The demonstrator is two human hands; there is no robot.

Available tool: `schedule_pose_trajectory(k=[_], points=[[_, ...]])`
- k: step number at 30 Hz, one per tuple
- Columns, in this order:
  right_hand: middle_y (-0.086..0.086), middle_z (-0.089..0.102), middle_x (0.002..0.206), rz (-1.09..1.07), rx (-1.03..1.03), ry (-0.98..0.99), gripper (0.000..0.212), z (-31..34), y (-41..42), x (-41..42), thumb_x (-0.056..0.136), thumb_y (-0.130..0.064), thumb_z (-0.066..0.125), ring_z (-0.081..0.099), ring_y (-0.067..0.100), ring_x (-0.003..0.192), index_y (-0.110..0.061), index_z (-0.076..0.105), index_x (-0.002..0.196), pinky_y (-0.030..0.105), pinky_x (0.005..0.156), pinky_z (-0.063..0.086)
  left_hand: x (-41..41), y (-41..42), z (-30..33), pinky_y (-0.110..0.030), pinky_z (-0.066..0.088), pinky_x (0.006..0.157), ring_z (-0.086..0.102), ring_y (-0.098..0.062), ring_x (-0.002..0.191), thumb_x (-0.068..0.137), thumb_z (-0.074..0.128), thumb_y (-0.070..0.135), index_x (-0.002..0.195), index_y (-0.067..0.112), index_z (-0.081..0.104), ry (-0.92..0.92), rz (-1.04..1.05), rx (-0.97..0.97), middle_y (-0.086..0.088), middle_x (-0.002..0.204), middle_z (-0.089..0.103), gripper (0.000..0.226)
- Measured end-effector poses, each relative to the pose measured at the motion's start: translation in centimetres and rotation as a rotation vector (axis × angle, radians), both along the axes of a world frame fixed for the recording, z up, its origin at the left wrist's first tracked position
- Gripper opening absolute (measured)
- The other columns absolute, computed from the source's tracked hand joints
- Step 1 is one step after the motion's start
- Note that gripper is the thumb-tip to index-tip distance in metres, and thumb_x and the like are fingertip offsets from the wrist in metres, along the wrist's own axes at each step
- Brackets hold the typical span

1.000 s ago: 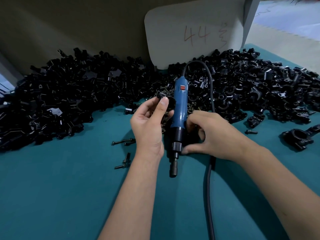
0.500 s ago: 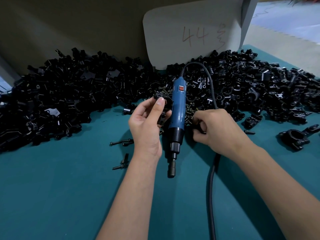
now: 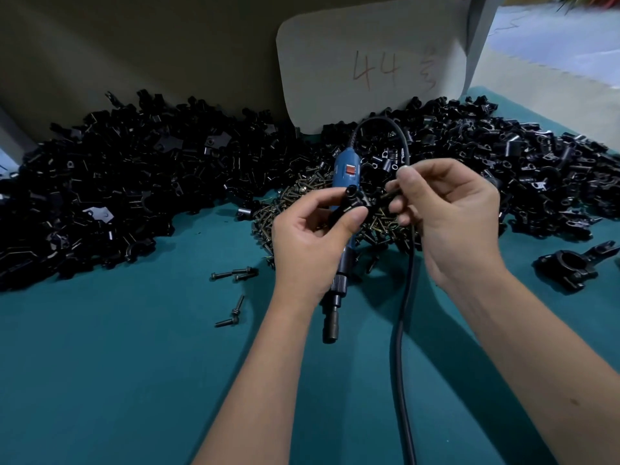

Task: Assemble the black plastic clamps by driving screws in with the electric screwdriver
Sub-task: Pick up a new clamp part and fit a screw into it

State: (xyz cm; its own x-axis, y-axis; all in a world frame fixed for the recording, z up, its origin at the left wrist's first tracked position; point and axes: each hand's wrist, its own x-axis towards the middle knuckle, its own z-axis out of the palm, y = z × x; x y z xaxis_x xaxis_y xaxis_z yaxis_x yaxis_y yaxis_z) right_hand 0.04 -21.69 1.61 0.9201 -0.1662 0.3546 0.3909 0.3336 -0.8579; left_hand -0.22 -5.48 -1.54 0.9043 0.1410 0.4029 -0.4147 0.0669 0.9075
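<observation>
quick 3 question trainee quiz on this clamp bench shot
1. True or false: the electric screwdriver is in a hand.
2. What does the left hand hold? A) clamp part B) cable C) nothing
3. The right hand pinches a ____.

Key: 1 false, it lies on the teal mat. 2 A. 3 screw.
</observation>
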Motion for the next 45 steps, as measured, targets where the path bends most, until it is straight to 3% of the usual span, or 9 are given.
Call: schedule_pose_trajectory(k=[7, 16, 20, 24, 31, 35, 38, 42, 45], points=[[0.015, 0.075, 0.079, -0.086, 0.007, 0.019, 0.009, -0.7, 1.2, -0.7, 0.089, -0.006, 0.08, 0.065, 0.018, 0.058, -0.008, 0.071, 0.085, 0.023, 0.052, 0.052, -0.2, -0.2, 0.0, -0.054, 0.063, 0.082, 0.075, -0.029, 0.093, 0.08, 0.087, 0.02, 0.107, 0.012, 0.079, 0.004, -0.001, 0.133, -0.004, 0.101, 0.078, 0.029], [0.019, 0.071, 0.075, -0.064, -0.047, 0.021, 0.011, -0.6, 1.5, -1.2, 0.086, -0.011, 0.083, 0.059, 0.015, 0.052, -0.012, 0.073, 0.082, 0.023, 0.044, 0.044, -0.4, -0.3, 0.3, -0.05, 0.065, 0.079, 0.075, -0.02, 0.084, 0.08, 0.087, 0.02, 0.106, 0.01, 0.078, 0.04, 0.016, 0.118, -0.003, 0.093, 0.078, 0.029], [-0.007, 0.062, 0.062, -0.068, -0.067, 0.085, 0.011, -0.9, 1.7, -1.1, 0.08, -0.026, 0.085, 0.048, 0.006, 0.053, -0.02, 0.075, 0.079, 0.018, 0.047, 0.04, -0.3, -0.4, 0.3, -0.054, 0.063, 0.079, 0.075, -0.028, 0.087, 0.079, 0.086, 0.022, 0.106, 0.011, 0.078, 0.034, 0.026, 0.126, -0.004, 0.096, 0.078, 0.03], [-0.01, 0.062, 0.067, 0.016, -0.013, 0.157, 0.011, -1.1, 1.9, -1.1, 0.077, -0.034, 0.081, 0.051, 0.005, 0.059, -0.025, 0.077, 0.073, 0.018, 0.048, 0.039, -0.3, -0.5, 0.3, -0.054, 0.063, 0.08, 0.075, -0.031, 0.089, 0.081, 0.086, 0.021, 0.107, 0.011, 0.078, 0.041, 0.018, 0.135, -0.006, 0.097, 0.078, 0.029], [-0.005, 0.074, 0.088, 0.235, 0.091, 0.218, 0.014, -1.3, 1.7, -1.1, 0.085, -0.025, 0.072, 0.063, 0.005, 0.072, -0.023, 0.083, 0.094, 0.016, 0.053, 0.044, -0.3, -0.3, 0.3, -0.031, 0.061, 0.075, 0.076, -0.022, 0.084, 0.085, 0.084, 0.006, 0.105, 0.004, 0.077, 0.047, -0.005, 0.018, -0.009, 0.094, 0.079, 0.021], [-0.01, 0.067, 0.076, 0.125, 0.033, 0.249, 0.009, -1.3, 2.1, -1.1, 0.077, -0.033, 0.08, 0.056, 0.003, 0.068, -0.025, 0.078, 0.075, 0.017, 0.052, 0.039, -0.4, -0.4, 0.3, -0.045, 0.063, 0.079, 0.076, -0.031, 0.091, 0.084, 0.085, 0.01, 0.107, 0.003, 0.076, 0.037, -0.009, 0.027, -0.012, 0.099, 0.078, 0.026], [-0.014, 0.058, 0.065, 0.064, -0.004, 0.243, 0.028, -1.4, 2.2, -1.0, 0.073, -0.042, 0.084, 0.05, 0.002, 0.062, -0.027, 0.064, 0.06, 0.018, 0.05, 0.038, -0.3, -0.5, 0.1, -0.057, 0.062, 0.083, 0.075, -0.035, 0.094, 0.082, 0.085, 0.016, 0.107, 0.006, 0.077, 0.028, -0.006, 0.071, -0.011, 0.101, 0.078, 0.029], [-0.012, 0.068, 0.08, 0.239, 0.117, 0.201, 0.016, -1.3, 2.0, -1.3, 0.08, -0.035, 0.079, 0.058, 0.001, 0.064, -0.026, 0.079, 0.093, 0.016, 0.052, 0.043, -0.4, -0.6, 0.3, -0.045, 0.062, 0.081, 0.075, -0.027, 0.09, 0.083, 0.085, 0.013, 0.107, 0.005, 0.077, 0.041, 0.003, 0.014, -0.009, 0.098, 0.078, 0.026], [-0.008, 0.068, 0.074, 0.23, 0.151, 0.248, 0.006, -1.2, 2.4, -1.3, 0.08, -0.027, 0.078, 0.059, 0.003, 0.063, -0.022, 0.079, 0.082, 0.015, 0.051, 0.044, -0.4, -0.6, 0.3, -0.052, 0.062, 0.084, 0.075, -0.031, 0.092, 0.083, 0.085, 0.013, 0.106, 0.006, 0.077, 0.043, -0.005, 0.016, -0.01, 0.099, 0.079, 0.026]])
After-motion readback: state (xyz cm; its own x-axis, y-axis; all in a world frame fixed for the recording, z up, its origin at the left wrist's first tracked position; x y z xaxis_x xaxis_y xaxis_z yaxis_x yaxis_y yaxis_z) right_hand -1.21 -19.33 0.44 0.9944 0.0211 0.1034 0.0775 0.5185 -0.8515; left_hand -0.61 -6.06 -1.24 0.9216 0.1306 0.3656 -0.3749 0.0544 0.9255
